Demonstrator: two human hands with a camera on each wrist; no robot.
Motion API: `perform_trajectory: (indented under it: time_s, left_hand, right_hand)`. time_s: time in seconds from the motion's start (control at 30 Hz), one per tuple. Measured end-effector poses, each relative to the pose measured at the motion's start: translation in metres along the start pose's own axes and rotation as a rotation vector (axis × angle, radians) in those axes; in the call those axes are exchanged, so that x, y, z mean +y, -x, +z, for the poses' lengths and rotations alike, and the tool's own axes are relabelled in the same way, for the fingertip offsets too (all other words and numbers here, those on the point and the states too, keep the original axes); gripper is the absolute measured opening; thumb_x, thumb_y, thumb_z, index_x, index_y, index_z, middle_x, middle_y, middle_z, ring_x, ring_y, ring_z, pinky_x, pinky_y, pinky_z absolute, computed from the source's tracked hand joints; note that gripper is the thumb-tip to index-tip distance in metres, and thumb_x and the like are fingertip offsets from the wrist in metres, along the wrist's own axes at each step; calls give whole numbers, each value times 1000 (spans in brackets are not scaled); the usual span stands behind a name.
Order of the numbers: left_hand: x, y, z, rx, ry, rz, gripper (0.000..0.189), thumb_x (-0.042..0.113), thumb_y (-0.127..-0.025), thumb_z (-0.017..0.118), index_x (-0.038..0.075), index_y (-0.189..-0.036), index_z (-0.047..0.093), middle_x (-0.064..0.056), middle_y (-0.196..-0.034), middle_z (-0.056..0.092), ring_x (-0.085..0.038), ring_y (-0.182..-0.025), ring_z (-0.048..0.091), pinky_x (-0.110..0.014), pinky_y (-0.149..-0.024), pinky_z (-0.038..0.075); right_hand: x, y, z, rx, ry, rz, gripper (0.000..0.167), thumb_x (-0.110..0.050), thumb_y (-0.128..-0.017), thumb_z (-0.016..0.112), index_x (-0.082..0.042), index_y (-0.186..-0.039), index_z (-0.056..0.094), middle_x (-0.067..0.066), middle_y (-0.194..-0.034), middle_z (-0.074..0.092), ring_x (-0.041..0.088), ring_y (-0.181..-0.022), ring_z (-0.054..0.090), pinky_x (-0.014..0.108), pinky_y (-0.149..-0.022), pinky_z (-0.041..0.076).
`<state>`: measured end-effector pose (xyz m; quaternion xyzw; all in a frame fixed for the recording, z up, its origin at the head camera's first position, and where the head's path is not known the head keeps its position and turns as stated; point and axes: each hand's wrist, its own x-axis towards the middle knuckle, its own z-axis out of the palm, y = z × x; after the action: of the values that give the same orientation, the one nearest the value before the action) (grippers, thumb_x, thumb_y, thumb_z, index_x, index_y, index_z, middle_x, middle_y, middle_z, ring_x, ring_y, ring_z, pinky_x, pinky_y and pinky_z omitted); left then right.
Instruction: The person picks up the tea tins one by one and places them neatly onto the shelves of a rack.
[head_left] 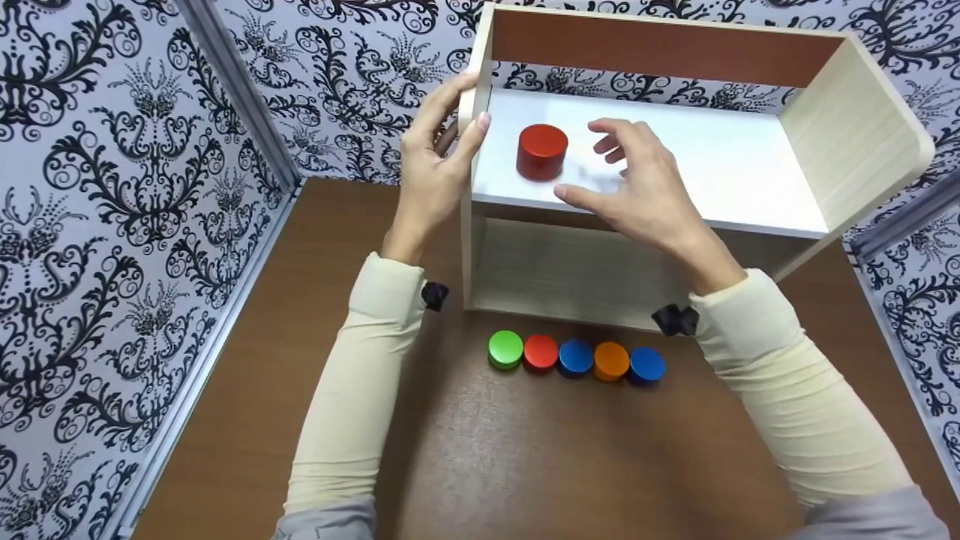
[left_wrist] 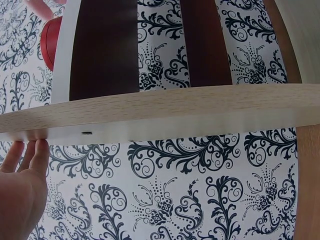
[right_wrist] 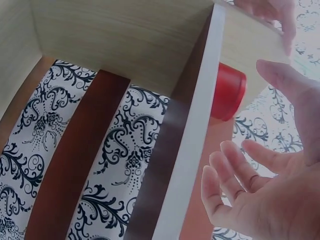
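Observation:
A red cylinder (head_left: 541, 153) stands upright on the white upper board (head_left: 720, 165) of a small wooden shelf unit, near its left side. To the right of the cylinder is my right hand (head_left: 645, 184), thumb and fingers spread apart around nothing. In the right wrist view a gap shows between these fingers and the red cylinder (right_wrist: 229, 92). My left hand (head_left: 435, 165) holds the unit's left side panel (head_left: 469, 142) by its upper part, thumb at the front edge. Its fingertips (left_wrist: 40, 145) press the panel's outer face in the left wrist view.
In front of the unit, a row of short cylinders stands on the brown table (head_left: 480, 457): green (head_left: 505, 349), red (head_left: 540, 353), blue (head_left: 575, 358), orange (head_left: 611, 361) and another blue one (head_left: 646, 365). Patterned walls (head_left: 90, 225) enclose the table at the left, back and right.

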<state>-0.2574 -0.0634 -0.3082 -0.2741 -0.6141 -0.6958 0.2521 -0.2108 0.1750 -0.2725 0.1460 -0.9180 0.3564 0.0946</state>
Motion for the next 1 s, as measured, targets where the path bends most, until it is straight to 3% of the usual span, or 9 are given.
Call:
perform_trajectory:
  time_s: [0.47, 0.87, 1.0]
  left_hand:
    - [-2, -1, -3, -22, -21, 36, 41, 1, -97, 65, -7, -136, 56, -19, -139, 53, -30, -113, 58, -38, -100, 57]
    - [0, -1, -5, -34, 34, 18, 45, 0, -96, 66, -9, -138, 53, -20, -140, 56, -29, -116, 62, -39, -102, 56]
    - [1, -1, -5, -33, 43, -10, 45, 0, -96, 66, -8, -139, 53, -20, -141, 56, -29, -119, 61, -38, -105, 54]
  right_hand:
    - [5, 32, -14, 45, -31, -35, 78, -31, -81, 88, -6, -145, 51, 18, -123, 56, 35, -112, 52, 49, -96, 47]
    - [20, 52, -24, 84, -16, -45, 76, -29, -81, 87, -6, -144, 51, 15, -124, 56, 30, -113, 52, 48, -96, 49]
    - [24, 61, -28, 98, -11, -67, 76, -26, -81, 88, -7, -145, 51, 15, -125, 56, 28, -113, 53, 41, -93, 48]
